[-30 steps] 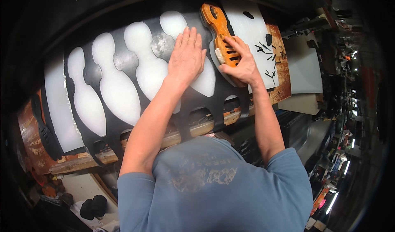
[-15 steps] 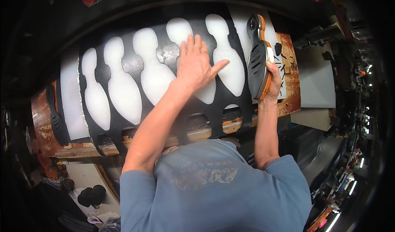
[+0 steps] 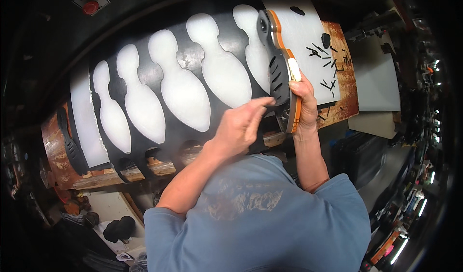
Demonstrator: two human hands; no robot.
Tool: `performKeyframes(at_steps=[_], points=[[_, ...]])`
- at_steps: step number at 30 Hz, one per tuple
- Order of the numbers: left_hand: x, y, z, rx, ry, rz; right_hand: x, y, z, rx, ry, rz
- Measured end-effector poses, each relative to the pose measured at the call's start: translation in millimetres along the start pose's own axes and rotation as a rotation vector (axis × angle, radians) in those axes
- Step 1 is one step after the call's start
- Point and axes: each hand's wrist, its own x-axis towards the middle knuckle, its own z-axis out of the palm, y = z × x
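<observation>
My right hand (image 3: 306,103) grips a long sole-shaped cutting die (image 3: 294,109) by its right side, thumb on the edge near a white patch. The die has an orange band, and its black face carries several slanted slots. It is held tilted above the right end of a black sheet (image 3: 185,60). My left hand (image 3: 238,127) has its fingers drawn together, with a fingertip at the lower slots of the die; whether anything is pinched there is hidden. Several sole-shaped openings in the black sheet show the white board (image 3: 185,101) beneath.
Small black scraps (image 3: 328,60) lie on the white board's right part. A worn brown board (image 3: 345,74) reaches past it. A black slotted piece (image 3: 70,142) lies at the left end. Above is a dark machine with a red button (image 3: 90,7). Pale sheets (image 3: 374,79) stand at right.
My left hand has left the black sheet's middle and come down to the die's lower end, its fingers closing. My right hand has brought the die left and turned its side more into view.
</observation>
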Motion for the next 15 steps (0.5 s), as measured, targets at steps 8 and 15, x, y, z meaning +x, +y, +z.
performKeyframes(at_steps=[8,15], points=[[-38,-28,-101,0.035,0.620,-0.334,-12,-7,-1,-0.041,-0.021,0.069],[-74,-22,-158,-0.099,0.663,-0.519,-8,-4,-8,-0.611,0.122,-0.159]])
